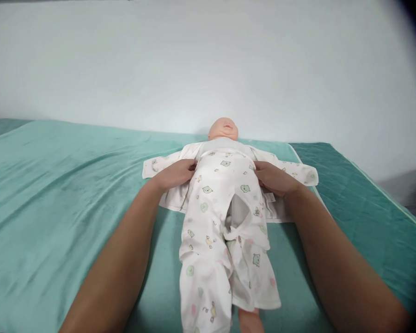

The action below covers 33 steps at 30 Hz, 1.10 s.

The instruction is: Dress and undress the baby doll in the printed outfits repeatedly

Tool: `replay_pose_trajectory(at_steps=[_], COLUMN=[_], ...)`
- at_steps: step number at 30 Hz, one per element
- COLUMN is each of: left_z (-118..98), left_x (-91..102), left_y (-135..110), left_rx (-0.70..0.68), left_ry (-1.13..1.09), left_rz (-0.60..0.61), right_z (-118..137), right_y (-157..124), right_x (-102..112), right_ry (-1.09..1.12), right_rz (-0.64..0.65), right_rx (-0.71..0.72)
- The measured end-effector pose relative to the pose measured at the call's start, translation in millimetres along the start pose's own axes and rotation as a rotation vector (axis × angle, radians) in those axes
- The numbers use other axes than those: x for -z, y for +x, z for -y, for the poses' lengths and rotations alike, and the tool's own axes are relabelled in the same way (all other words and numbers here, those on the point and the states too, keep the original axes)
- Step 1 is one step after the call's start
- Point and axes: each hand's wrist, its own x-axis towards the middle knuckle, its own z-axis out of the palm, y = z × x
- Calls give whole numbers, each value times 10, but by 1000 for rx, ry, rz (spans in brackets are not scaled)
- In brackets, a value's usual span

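Observation:
A baby doll (223,129) lies on its back, head away from me. White baby pants (208,210) printed with small animals cover its belly and legs, with an opening at the crotch. Under the doll a matching baby jacket (273,159) is spread, sleeves out to both sides. My left hand (176,175) is closed on the left side of the pants near the waist, its fingertips partly hidden. At the opposite side, my right hand (274,178) grips the pants' edge, fingers curled under. One bare doll leg (250,321) shows below the right pant leg.
A teal blanket (72,194) covers the surface, with wrinkles on the left. To the right lies a darker green quilted cover (364,208). A pale wall (194,60) rises right behind the doll's head.

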Motion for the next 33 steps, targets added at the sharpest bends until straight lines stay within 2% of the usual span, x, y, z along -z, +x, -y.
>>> replay_pose_trajectory(at_steps=[4,8,15,19,26,29,33], left_z=[41,103,140,132,21,-16,-34], left_x=[-57,-146,-272,-304,-305,-292,-291], left_y=[-10,27,108,125,32,-1,-10], left_rx=[28,71,41,36,9,32,54], left_ry=[-250,-456,-683,-701,-546,-551,-593], left_rz=[38,-11,-80,-101,-67,-31,-47], right_z=[1,-5,20,-16,-63,-66,-41], right_y=[-16,-18,-4,18,39,42,16], right_x=[-8,-66,-164,-174,-164,-142,-126], right_ry=[44,223,331,348,300,345,383], right_rz=[41,84,9,11,-11,19,46], right_rx=[-20,58,100,115,122,111,127])
